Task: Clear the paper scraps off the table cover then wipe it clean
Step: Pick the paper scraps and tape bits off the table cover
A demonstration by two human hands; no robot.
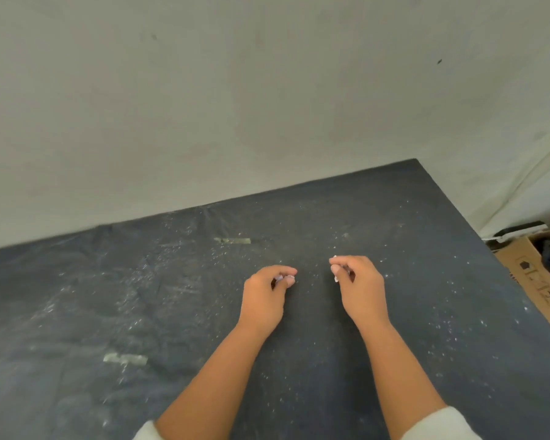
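Observation:
A dark table cover point(410, 217) fills the lower view, dusted with tiny white paper specks and smears. Both hands hover over its middle with fingers curled. My left hand point(265, 296) pinches small white paper bits point(289, 277) between thumb and fingertips. My right hand point(359, 285) holds small white paper scraps point(336, 277) inside its curled fingers. Two strips of pale tape lie stuck on the cover, one point(232, 240) beyond the left hand and one point(125, 359) at the near left.
A plain pale wall point(235, 106) runs along the far edge of the table. Past the right edge stands an open cardboard box point(534, 274) on the floor, with white cloth hanging behind it.

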